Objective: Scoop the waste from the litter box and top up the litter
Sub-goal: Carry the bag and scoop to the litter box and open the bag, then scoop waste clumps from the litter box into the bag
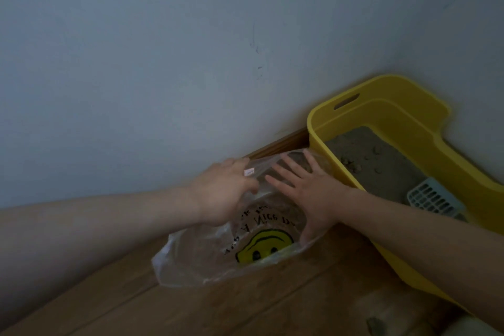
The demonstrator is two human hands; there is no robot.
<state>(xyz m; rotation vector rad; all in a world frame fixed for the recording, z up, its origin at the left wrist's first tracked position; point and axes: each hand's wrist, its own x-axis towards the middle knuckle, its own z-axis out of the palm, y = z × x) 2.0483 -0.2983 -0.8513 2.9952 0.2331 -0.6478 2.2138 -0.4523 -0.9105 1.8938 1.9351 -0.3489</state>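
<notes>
The left hand (223, 194) curls its fingers round the rim of a clear plastic bag (207, 264) lying on the wooden floor (191, 311). The right hand (313, 196), fingers spread straight, presses the bag's mouth. Just beside it, the yellow litter box (351, 169) holds clumped litter (381, 169) and a pale scoop (433, 199).

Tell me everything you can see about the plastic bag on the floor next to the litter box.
The plastic bag is thin, clear and crinkled, printed with a yellow smiley face and black lettering, with a small white sticker near its upper edge. It lies slumped on the wooden floor, right beside the yellow litter box and close to the wall. The left hand holds its upper edge with curled fingers; the right hand lies flat on it, fingers spread.
</notes>
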